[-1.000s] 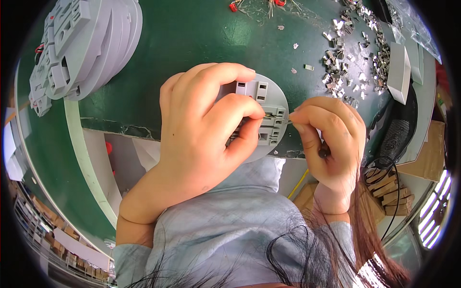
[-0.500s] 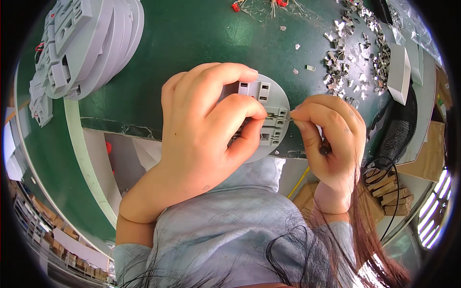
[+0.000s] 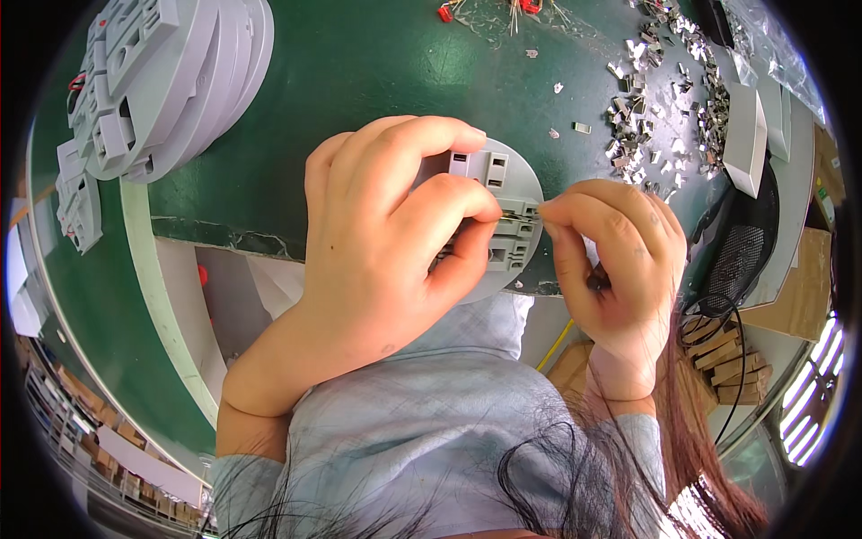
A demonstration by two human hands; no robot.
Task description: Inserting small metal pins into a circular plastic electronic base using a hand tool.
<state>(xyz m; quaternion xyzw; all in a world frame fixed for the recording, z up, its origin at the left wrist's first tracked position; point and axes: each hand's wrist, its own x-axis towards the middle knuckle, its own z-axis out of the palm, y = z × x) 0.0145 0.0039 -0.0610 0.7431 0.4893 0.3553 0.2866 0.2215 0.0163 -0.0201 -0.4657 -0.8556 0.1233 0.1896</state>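
A round grey plastic housing [image 3: 519, 184] with raised slots and small square holes lies at the table's front edge, its left side hidden by my left hand [image 3: 386, 216]. Thumb and index finger of that hand are pinched over the middle of the housing, on a thin wire [image 3: 519, 216] running right across the slots. At the wire's other end, by the housing's right rim, my right hand [image 3: 624, 247] closes thumb and index finger in a pinch. A small dark round object [image 3: 599, 279] shows in the curl of my right hand; its kind I cannot make out.
Stacked grey round housings [image 3: 193, 90] stand at the left. Many small metal clips [image 3: 628, 126] are strewn over the green table [image 3: 359, 72] at the right. Red-tipped wires [image 3: 516, 11] lie at the far edge. A black mesh basket [image 3: 743, 247] and white box [image 3: 745, 135] are right.
My right fingertips have shifted slightly left and up, closer to the housing's rim. My left hand keeps its pinch in nearly the same place.
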